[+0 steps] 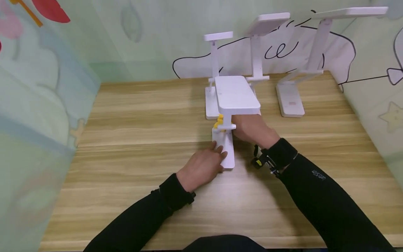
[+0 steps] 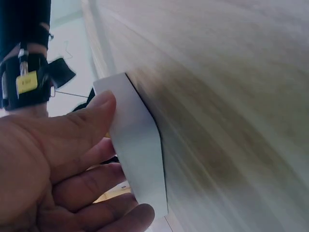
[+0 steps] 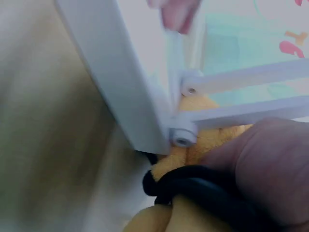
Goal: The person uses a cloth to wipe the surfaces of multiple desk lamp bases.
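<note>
A white folding stand (image 1: 238,93) with a flat top plate and jointed arm stands near the middle of the table. My left hand (image 1: 203,164) holds its base (image 2: 137,140), thumb at one end and fingertips along the edge. Behind the arm, my right hand (image 1: 253,128) is partly hidden by the plate in the head view. In the right wrist view, that hand (image 3: 273,164) grips a fuzzy yellow, plush-like thing (image 3: 212,142) with black parts, beside the stand's two arm bars (image 3: 251,113). Only a little of the yellow thing (image 1: 219,120) shows in the head view.
Farther back stand three similar white stands: a small one (image 1: 212,101), a middle one (image 1: 256,57) and a larger one (image 1: 291,99) at the right. The wooden table (image 1: 141,140) meets printed walls (image 1: 141,42) at the back and sides.
</note>
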A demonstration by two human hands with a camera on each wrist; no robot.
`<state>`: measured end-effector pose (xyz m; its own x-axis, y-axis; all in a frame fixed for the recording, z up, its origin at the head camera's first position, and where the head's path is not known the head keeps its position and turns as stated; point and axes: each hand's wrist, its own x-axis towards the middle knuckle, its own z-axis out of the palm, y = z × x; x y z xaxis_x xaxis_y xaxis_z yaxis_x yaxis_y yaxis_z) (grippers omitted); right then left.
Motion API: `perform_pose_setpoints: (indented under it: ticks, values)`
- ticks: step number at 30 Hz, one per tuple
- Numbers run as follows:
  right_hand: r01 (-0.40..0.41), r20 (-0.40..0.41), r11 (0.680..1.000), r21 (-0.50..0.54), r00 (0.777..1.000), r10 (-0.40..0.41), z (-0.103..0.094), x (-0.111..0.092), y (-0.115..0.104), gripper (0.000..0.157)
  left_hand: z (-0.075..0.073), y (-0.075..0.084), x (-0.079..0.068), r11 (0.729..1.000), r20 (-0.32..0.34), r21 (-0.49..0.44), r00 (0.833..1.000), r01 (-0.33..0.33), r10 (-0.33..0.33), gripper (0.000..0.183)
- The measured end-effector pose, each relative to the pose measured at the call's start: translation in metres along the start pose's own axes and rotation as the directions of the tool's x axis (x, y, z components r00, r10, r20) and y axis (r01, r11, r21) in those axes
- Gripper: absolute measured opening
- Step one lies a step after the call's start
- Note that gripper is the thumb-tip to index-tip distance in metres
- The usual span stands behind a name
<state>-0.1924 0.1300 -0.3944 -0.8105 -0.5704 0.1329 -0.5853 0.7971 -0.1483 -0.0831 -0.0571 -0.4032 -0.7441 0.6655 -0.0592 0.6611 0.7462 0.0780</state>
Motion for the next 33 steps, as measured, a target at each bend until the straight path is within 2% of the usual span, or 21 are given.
perform_pose_setpoints:
  ticks: [2,4,8,10,14,18,21,23,27,28,30,33]
  values:
    - [-0.049,0.008,0.999,0.019,0.999,0.049,0.003,-0.008,-0.002,0.023,0.001,0.001,0.0,1.0,-0.005,-0.014,1.0,0.011,-0.011,0.047]
    - [-0.107,0.061,0.993,0.049,0.993,0.104,0.004,-0.015,-0.005,0.023,0.002,0.0,-0.001,0.999,-0.004,-0.025,1.0,0.021,-0.021,0.048]
    - [-0.237,0.163,0.959,0.153,0.964,0.212,0.005,-0.023,-0.008,0.033,0.004,-0.001,-0.001,0.999,-0.014,-0.032,1.0,0.023,-0.023,0.049]
    - [-0.285,0.189,0.942,0.179,0.949,0.251,0.005,-0.026,-0.009,0.031,0.005,-0.002,-0.001,0.999,-0.028,-0.031,1.0,0.008,-0.009,0.049]
    - [-0.313,0.197,0.931,0.188,0.941,0.276,0.005,-0.032,-0.011,0.028,0.005,-0.001,0.001,0.999,-0.038,-0.039,0.999,-0.014,0.013,0.05]
    - [-0.314,0.191,0.932,0.181,0.941,0.28,0.007,-0.038,-0.014,0.031,0.004,-0.001,0.002,0.998,-0.025,-0.059,1.0,-0.011,0.01,0.049]
    - [-0.336,0.177,0.921,0.196,0.936,0.303,0.009,-0.045,-0.017,0.031,0.004,-0.001,0.002,0.998,-0.019,-0.069,1.0,-0.01,0.008,0.049]
    - [-0.374,0.169,0.896,0.239,0.925,0.341,0.013,-0.05,-0.018,0.028,0.004,0.0,0.002,0.997,-0.015,-0.081,1.0,-0.008,0.007,0.05]
    - [-0.45,0.164,0.811,0.373,0.893,0.42,0.021,-0.06,-0.024,0.021,0.005,-0.002,0.002,0.993,0.007,-0.115,1.0,0.007,-0.006,0.052]
    - [-0.453,0.163,0.8,0.393,0.891,0.424,0.022,-0.063,-0.026,0.02,0.005,-0.003,0.003,0.992,0.013,-0.125,1.0,0.017,-0.015,0.052]
    - [-0.423,0.152,0.816,0.393,0.906,0.396,0.023,-0.068,-0.03,0.02,0.005,-0.007,0.002,0.99,0.028,-0.137,0.999,0.039,-0.036,0.051]
    - [-0.324,0.156,0.891,0.318,0.945,0.288,0.019,-0.076,-0.033,0.023,0.004,-0.016,0.001,0.984,0.054,-0.162,0.997,0.072,-0.064,0.052]
